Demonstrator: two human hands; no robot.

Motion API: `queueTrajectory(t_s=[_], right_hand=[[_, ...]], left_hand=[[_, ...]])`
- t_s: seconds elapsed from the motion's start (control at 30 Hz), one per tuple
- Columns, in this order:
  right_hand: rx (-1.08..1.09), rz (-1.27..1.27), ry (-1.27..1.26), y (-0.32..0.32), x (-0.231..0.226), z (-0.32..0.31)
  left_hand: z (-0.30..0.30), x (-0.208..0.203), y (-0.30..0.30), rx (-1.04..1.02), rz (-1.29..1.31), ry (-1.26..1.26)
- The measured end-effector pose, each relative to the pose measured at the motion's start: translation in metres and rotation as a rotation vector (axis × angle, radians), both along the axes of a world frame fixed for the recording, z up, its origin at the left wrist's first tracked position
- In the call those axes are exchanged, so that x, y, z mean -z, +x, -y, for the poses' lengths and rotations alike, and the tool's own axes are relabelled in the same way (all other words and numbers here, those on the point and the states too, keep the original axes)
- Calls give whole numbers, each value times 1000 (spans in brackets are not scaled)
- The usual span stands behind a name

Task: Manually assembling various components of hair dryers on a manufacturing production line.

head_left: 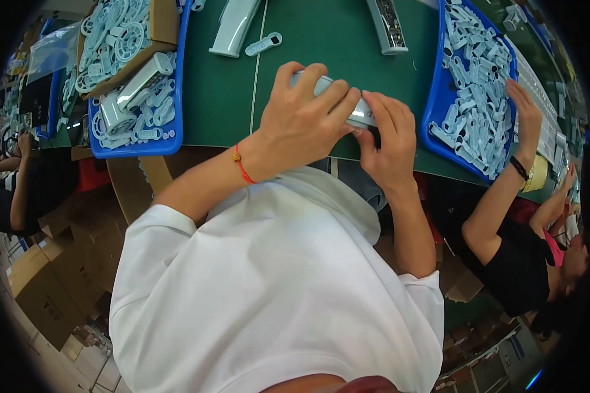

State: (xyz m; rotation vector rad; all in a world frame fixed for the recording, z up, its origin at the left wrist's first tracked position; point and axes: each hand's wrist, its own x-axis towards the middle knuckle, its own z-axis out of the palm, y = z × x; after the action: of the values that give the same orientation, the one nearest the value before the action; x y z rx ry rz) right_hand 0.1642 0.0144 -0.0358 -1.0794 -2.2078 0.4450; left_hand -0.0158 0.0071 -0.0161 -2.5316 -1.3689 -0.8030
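Observation:
Both hands are over the near part of the green table (334, 39), around one pale, glossy plastic housing (360, 116). My left hand (301, 121) lies across its top with bent fingers wrapped over it. At its right end, my right hand (390, 134) grips between thumb and fingers. Most of the housing is hidden under the fingers. Beyond my left hand lies a small pale oval plastic piece (264, 44) with a dark hole. Farther off rest a long pale housing (235, 27) and, to the right, another housing (387, 27) with its inner parts showing.
On the left, a blue tray (179, 98) holds pale plastic parts and a cardboard box (165, 25) of rings. A blue tray (432, 98) of small pale pieces stands right. A co-worker's hand (528, 114) reaches beside it. Cartons (52, 295) stand at lower left.

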Motion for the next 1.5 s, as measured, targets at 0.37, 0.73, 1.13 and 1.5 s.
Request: queueTrajectory(t_s=[0.37, 0.73, 1.13, 1.5], right_hand=[[48, 121, 107, -2, 2, 5], [70, -132, -204, 1, -15, 10], [40, -915, -922, -30, -29, 9], [435, -122, -163, 28, -65, -22]], left_hand=[[-2, 5, 1, -2, -78, 3], [16, -6, -6, -96, 875, -119], [16, 2, 15, 202, 1550, -918], [-20, -15, -10, -97, 1555, -897]])
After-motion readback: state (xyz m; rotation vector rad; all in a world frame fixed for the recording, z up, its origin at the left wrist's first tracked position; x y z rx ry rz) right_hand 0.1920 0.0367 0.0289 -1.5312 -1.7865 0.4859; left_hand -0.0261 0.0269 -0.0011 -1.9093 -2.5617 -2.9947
